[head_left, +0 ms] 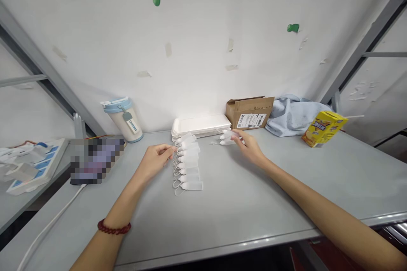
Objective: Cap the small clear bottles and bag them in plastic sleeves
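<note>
Several small frosted-white plastic pieces with tapered ends and thin cord loops lie in a column on the grey table, among them a front piece (pixel 192 186). At the upper left of this column is my left hand (pixel 155 159), its thumb and fingers closed and the tips touching the cord loops. Whether a loop is pinched there is hidden. Farther right, my right hand (pixel 249 146) is closed on the right ends of a few more frosted pieces (pixel 225 137), whose cords point left. Behind both groups lies a stack of flat white sheets or sleeves (pixel 203 125).
An open cardboard box (pixel 249 114) stands against the wall, beside a light blue cloth (pixel 288 114) and a yellow drink carton (pixel 324 129) with a straw. To the left are a blue-lidded cup (pixel 125 123), a phone (pixel 98 161) on a white cable, and a power strip (pixel 41 169).
</note>
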`<state>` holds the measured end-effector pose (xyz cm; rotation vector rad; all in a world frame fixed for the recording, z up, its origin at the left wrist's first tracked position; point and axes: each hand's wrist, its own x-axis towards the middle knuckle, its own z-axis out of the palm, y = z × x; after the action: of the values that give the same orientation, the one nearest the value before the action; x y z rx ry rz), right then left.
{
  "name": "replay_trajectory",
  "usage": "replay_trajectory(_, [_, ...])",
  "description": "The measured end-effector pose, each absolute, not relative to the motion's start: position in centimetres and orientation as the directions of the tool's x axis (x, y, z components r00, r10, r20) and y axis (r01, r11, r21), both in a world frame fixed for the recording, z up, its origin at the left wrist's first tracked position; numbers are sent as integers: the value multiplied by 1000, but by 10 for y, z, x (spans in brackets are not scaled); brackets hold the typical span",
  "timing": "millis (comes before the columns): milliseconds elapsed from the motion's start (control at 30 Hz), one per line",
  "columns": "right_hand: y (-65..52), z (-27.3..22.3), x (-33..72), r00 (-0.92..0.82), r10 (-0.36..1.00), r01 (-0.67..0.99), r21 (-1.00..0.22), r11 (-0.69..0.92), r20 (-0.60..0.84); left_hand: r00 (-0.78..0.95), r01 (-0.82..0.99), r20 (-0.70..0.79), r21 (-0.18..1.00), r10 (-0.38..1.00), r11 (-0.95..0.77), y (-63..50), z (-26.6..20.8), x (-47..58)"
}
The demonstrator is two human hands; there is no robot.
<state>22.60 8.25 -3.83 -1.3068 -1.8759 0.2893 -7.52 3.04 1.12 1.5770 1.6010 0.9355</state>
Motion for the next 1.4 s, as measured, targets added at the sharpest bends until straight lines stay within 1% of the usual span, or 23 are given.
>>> replay_trajectory(33, [75, -32, 223, -120, 902, 568, -717, 405, 415, -28, 483, 41, 876, 999, -22, 29, 13, -73])
replay_trajectory(67, [68, -26, 220, -130, 920, 455, -802, 387, 370, -24, 463, 69, 885, 997, -50, 27, 13, -70])
replay_trajectory(100, [60, -20, 216, -155, 929, 347, -862, 370, 336, -10, 443, 90, 893, 996, -76, 25, 14, -66])
replay_trajectory(167, [46, -9, 210, -228, 934, 171, -933, 316, 274, 42, 400, 108, 909, 993, -116, 21, 13, -59])
replay_trajectory(233, [34, -1, 205, -273, 940, 81, -968, 237, 207, 108, 362, 100, 923, 989, -133, 17, 12, -52])
replay_trajectory(267, [30, 1, 202, -287, 938, 61, -973, 222, 197, 144, 347, 88, 929, 986, -133, 15, 11, -48])
replay_trajectory(367, [21, 3, 195, -308, 931, 66, -973, 223, 193, 236, 309, 47, 943, 971, -121, 9, 8, -39])
replay_trajectory(500, [14, 0, 187, -358, 912, 82, -966, 245, 201, 291, 307, 31, 944, 956, -124, 5, 6, -33])
replay_trajectory(667, [9, -1, 181, -377, 905, 49, -971, 233, 198, 300, 303, 11, 947, 954, -107, 4, 7, -34])
replay_trajectory(800, [8, -2, 181, -373, 909, 42, -975, 218, 187, 324, 253, 32, 960, 945, -119, 5, 7, -36])
replay_trajectory(1033, [7, -4, 182, -344, 917, -11, -977, 213, 203, 294, 160, 49, 982, 955, -100, 4, 11, -35])
replay_trajectory(1400, [5, -3, 179, -358, 918, -43, -985, 168, 172, 296, 120, 40, 990, 954, -79, 2, 10, -32])
